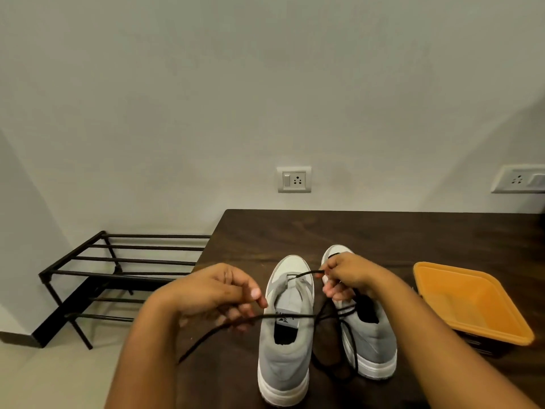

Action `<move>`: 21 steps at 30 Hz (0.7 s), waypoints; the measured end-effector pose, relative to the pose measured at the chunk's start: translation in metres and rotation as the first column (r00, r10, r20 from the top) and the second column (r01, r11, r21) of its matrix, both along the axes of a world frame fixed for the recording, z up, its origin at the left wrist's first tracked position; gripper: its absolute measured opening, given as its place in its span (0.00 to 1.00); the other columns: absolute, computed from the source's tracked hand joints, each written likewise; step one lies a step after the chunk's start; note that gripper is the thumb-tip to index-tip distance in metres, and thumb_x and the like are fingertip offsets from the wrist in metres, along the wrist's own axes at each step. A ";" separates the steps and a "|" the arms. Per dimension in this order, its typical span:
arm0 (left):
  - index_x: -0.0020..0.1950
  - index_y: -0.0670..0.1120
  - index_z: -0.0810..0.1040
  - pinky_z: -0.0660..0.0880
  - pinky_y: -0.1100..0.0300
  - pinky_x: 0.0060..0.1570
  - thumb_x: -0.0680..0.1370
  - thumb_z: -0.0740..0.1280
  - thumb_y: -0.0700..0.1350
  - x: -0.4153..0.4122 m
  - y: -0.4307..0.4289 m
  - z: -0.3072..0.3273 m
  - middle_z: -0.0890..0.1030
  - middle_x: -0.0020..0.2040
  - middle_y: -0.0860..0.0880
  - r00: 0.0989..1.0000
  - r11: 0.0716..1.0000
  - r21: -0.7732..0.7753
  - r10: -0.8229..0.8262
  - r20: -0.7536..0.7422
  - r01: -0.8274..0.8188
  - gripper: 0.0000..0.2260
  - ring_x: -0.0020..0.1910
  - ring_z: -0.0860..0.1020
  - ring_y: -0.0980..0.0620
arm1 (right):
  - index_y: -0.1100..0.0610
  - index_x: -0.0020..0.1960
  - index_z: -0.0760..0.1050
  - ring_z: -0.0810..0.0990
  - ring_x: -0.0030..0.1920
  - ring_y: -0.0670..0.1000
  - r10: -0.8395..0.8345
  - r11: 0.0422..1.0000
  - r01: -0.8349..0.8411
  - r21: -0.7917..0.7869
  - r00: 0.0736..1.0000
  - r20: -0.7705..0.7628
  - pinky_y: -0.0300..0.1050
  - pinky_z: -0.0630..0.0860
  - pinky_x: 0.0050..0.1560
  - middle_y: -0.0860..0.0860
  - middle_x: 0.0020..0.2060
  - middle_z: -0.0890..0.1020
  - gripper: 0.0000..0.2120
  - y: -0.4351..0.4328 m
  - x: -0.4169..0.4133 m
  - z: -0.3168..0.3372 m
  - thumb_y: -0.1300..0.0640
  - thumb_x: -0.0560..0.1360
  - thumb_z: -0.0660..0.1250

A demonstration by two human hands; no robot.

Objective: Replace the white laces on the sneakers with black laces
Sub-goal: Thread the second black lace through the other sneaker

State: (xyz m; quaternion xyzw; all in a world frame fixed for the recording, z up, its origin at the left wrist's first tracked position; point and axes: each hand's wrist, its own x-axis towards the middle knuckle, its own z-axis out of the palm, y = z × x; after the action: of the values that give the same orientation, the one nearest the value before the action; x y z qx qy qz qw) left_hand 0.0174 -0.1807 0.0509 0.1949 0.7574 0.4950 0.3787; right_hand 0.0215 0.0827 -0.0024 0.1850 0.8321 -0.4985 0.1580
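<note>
Two grey sneakers with white soles stand side by side on the dark wooden table [383, 231], toes pointing away from me. The left sneaker [286, 343] has a black lace [305, 273] passing through its front eyelets. My left hand [218, 293] pinches one end of that lace, which trails down past the table's left edge. My right hand [345, 276] grips the other end above the right sneaker [371, 343], partly covering its toe. More black lace lies looped on the right sneaker and between the two shoes.
An orange plastic tub [472, 302] sits on the table at the right. A black metal shoe rack [118, 273] stands on the floor to the left of the table. Wall sockets [294, 180] are on the wall behind.
</note>
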 end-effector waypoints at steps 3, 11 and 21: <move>0.48 0.43 0.79 0.76 0.67 0.31 0.80 0.61 0.37 -0.001 0.022 -0.018 0.84 0.39 0.49 0.975 0.972 -0.129 -0.180 0.130 0.197 0.08 0.34 0.82 0.57 | 0.61 0.38 0.71 0.70 0.28 0.48 -0.142 0.988 0.144 -0.051 0.989 0.040 0.33 0.66 0.19 0.55 0.30 0.73 0.16 -0.006 -0.010 -0.008 0.66 0.81 0.52; 0.41 0.45 0.76 0.79 0.59 0.33 0.78 0.63 0.39 -0.008 0.093 -0.061 0.82 0.39 0.45 0.892 0.930 -0.016 0.347 -0.290 -0.367 0.06 0.29 0.79 0.53 | 0.60 0.44 0.80 0.64 0.25 0.49 -0.236 0.968 0.246 0.044 0.957 -0.169 0.39 0.62 0.26 0.55 0.32 0.73 0.09 0.000 -0.010 -0.011 0.65 0.77 0.62; 0.63 0.44 0.65 0.69 0.59 0.51 0.78 0.59 0.38 -0.006 0.139 -0.098 0.75 0.60 0.41 0.832 0.862 -0.079 0.453 -0.321 -0.500 0.14 0.56 0.74 0.44 | 0.59 0.30 0.71 0.75 0.25 0.48 -0.272 0.956 0.289 0.047 0.936 -0.221 0.39 0.75 0.27 0.56 0.29 0.79 0.16 -0.003 -0.018 -0.021 0.64 0.77 0.65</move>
State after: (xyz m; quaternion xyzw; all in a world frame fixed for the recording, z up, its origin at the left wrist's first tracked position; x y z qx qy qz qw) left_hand 0.0118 -0.0421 -0.0473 0.0394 0.8664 0.4773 0.1415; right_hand 0.0036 0.0792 -0.0236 0.2538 0.8281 -0.4998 -0.0119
